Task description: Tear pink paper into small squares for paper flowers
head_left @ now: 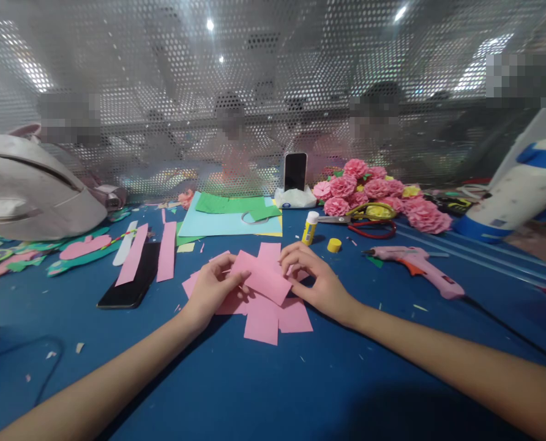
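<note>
Item: pink paper squares (273, 309), a loose overlapping pile lying on the blue worktop (236, 386), directly nearer the viewer than the glue stick (309, 228).

Left hand (211, 291): forearm reaches in from the lower left, low over the worktop; fingers curl rightward and pinch the left edge of the top pink sheet (262, 275), which sits lifted and tilted above the pile.

Right hand (314, 275): forearm enters from the lower right; fingers bent, tips closed on the right edge of the same sheet. The two hands face each other across it, apart.

Surroundings, placed from the glue stick: its yellow cap (333, 245) just right; scissors (369, 220) right; pink glue gun (415, 269) further right, nearer the viewer; paper flowers (383, 193) behind and right; upright phone (295, 171) just behind; coloured paper sheets (229, 214) left; pink strips (166, 251) and a flat black phone (130, 285) well left.

Writing: print on the glue stick label too small to read.
</note>
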A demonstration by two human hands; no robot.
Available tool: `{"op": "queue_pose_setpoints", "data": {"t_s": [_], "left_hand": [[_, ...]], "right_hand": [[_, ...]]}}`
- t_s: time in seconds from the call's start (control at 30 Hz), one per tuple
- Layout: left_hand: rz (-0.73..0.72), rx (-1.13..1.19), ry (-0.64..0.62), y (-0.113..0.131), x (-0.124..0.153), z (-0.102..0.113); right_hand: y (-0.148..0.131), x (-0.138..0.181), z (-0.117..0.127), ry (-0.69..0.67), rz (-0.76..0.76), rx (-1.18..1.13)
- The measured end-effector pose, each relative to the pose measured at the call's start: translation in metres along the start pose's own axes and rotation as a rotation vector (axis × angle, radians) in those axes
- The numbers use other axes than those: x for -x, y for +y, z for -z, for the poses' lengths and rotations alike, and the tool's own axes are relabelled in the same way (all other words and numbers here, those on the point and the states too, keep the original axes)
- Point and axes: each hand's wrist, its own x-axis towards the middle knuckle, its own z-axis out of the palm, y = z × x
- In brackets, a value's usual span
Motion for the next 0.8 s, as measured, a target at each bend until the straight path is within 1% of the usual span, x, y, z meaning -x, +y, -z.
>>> {"op": "queue_pose_setpoints", "data": {"t_s": [0.23,0.47,0.8], "left_hand": [[-0.014,-0.007,0.006,0.0021,0.0009,-0.0007],[-0.023,0.026,0.008,0.0017,0.0012,0.0001],[-0.022,0.08,0.104,0.0046,0.0011,-0.0025]], "right_hand": [[0.0002,-0.0016,-0.0008,-0.028,-0.067,0.005],[0.0039,-0.0018,-0.0012,0.012,-0.054,0.009],[0.0075,-0.0022,-0.0001,0.04,-0.071,-0.046]]}}
